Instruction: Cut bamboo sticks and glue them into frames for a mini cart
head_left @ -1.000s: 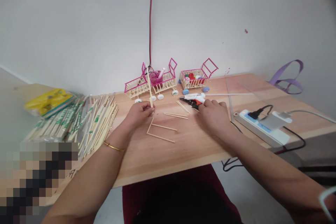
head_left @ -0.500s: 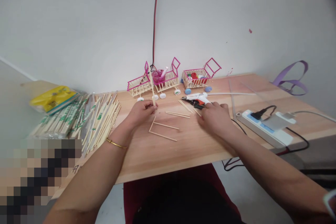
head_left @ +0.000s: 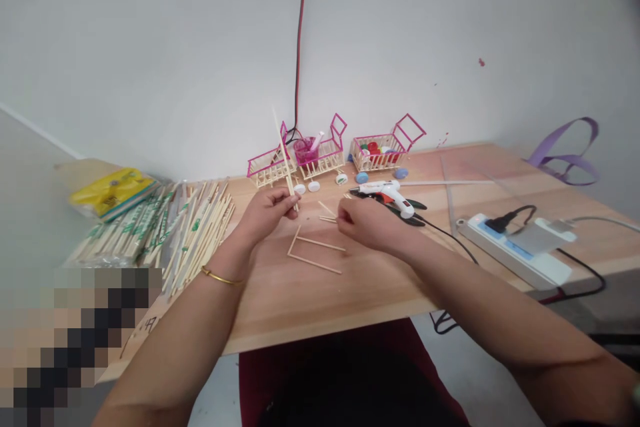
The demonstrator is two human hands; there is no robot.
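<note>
My left hand point(head_left: 273, 215) is closed on long pale wooden chopsticks point(head_left: 284, 153) that stand up at a slant from its fingertips. My right hand point(head_left: 367, 221) pinches a short piece of wooden stick point(head_left: 327, 208), whose free end points up and left. Below the two hands, sticks arranged as an open-sided frame point(head_left: 315, 263) lie on the table. Other short sticks point(head_left: 327, 219) lie beside my right fingers, partly covered by the hand. Behind that hand is a white glue gun point(head_left: 387, 190), resting over dark-handled pliers point(head_left: 415, 203).
Small stick-built carts with magenta rims, including a cart of colourful caps point(head_left: 377, 153), stand along the wall. Loose and wrapped chopsticks point(head_left: 200, 227) and a yellow packet point(head_left: 110, 190) lie at left. A power strip point(head_left: 515, 250) with cables sits at the right edge.
My right hand has moved left, away from the glue gun and pliers, with a short stick in its fingers. My left hand still holds the chopsticks, now leaning further left.
</note>
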